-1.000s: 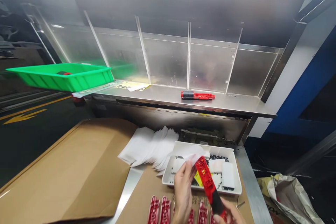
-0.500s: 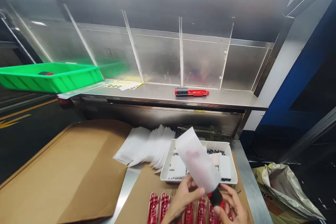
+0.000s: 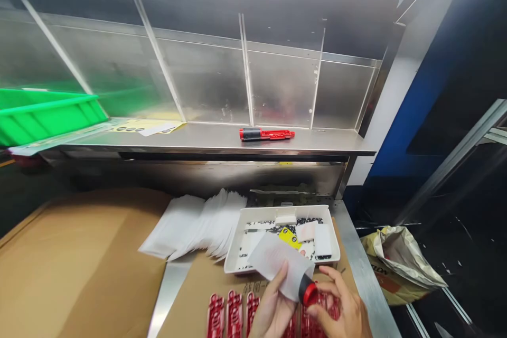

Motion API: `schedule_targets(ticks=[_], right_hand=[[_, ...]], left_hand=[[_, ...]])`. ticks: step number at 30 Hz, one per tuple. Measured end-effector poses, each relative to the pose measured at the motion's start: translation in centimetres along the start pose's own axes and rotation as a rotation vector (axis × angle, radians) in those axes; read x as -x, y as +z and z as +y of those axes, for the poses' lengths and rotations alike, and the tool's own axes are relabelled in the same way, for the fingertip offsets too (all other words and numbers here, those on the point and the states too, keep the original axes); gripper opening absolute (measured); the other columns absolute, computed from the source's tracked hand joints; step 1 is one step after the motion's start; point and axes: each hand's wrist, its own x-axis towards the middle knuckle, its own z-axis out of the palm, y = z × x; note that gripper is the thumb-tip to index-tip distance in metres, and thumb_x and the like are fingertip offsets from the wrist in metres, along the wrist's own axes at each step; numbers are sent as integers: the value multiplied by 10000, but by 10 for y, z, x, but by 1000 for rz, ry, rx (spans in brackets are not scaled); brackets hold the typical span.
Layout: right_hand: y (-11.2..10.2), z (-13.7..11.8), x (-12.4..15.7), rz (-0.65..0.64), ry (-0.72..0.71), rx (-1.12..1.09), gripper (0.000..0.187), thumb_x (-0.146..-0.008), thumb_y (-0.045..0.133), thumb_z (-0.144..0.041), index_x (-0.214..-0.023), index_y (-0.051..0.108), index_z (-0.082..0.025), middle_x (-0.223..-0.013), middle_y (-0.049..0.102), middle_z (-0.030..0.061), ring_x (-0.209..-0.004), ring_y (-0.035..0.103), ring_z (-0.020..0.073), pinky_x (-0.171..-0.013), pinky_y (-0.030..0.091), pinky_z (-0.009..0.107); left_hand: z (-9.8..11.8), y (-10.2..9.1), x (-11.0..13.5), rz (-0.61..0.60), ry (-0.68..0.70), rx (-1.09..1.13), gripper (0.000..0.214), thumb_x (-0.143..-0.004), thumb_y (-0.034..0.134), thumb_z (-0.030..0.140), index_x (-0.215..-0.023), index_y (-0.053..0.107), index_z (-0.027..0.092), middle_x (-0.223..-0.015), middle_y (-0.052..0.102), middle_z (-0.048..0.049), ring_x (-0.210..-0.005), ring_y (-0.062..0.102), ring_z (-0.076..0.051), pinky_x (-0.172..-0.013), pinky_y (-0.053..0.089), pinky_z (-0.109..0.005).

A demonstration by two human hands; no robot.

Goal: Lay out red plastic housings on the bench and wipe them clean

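Observation:
A thin white translucent bag [image 3: 277, 261] covers most of a part whose black and red round end [image 3: 308, 291] sticks out at the lower right. My left hand [image 3: 273, 296] grips the bag from below, thumb on top. At the protruding end, my right hand [image 3: 340, 301] has its thumb and fingers curled about the red rim. Below both hands lie several red plastic parts [image 3: 234, 311] in a row on cardboard, partly hidden by the hands. Just behind the bag stands a white tray [image 3: 335, 240] holding small black pieces, white blocks and a yellow label [image 3: 290, 237].
Stacked white bags [image 3: 216, 224] fan out left of the tray, beside a large cardboard box [image 3: 87, 269]. On the steel shelf [image 3: 198, 137] rest a red and black part [image 3: 266, 134], sheets of stickers and a green bin [image 3: 59, 113]. An open sack [image 3: 404, 264] stands at right.
The bag with its part has tipped lower and turned flatter, the red end now facing me. My left hand has moved further round the bag. The view has swung right.

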Motion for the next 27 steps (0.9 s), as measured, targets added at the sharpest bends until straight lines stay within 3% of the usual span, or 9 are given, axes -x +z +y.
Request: schedule_targets(ticks=[5,11,15,18,23,27], right_hand=[[-32,6,3,54,30,119,752,-665,537,-820,-1168,516,-262,-780,697,-23,-581,619,180,-579,503,290],[-81,27,17,59,50,260,743,-614,777,-577,-1229,477,-286,-998,680,-13,-736,658,168,-636,553,230],[-109,36,32,236,122,335,769,-563,790,-601,-1189,501,-260,-988,666,20,-777,646,211,-663,554,286],[-137,42,42,365,107,356,668,-673,680,-655,-1174,520,-242,-997,661,45,-790,642,211,-673,542,293],[-189,40,59,391,27,414,196,-816,604,-419,-863,562,-233,-831,605,11,-697,592,155,-633,493,248],[-214,34,71,500,38,402,119,-861,467,-265,-780,546,-228,-805,586,27,-773,591,184,-713,470,293]], left_hand=[[-21,13,8,-30,-134,2,343,-896,539,98,-1214,536,-31,-1010,735,-195,-1052,658,-271,-982,499,-381],[-66,24,15,-246,-353,22,236,-852,629,138,-1080,685,115,-968,755,-123,-919,700,-246,-783,563,-312],[-110,38,16,-397,-654,43,260,-841,658,207,-1085,690,123,-1015,746,-132,-847,708,-234,-600,525,-244],[-140,56,21,-474,-797,57,278,-894,589,289,-1074,686,100,-1068,731,-139,-947,687,-242,-717,539,-281],[-178,86,31,-400,-1018,115,352,-922,544,308,-1083,655,15,-990,744,-173,-862,702,-225,-918,508,-398],[-200,99,34,-299,-1049,45,218,-871,629,249,-942,681,49,-877,763,-140,-826,707,-240,-853,546,-384]])
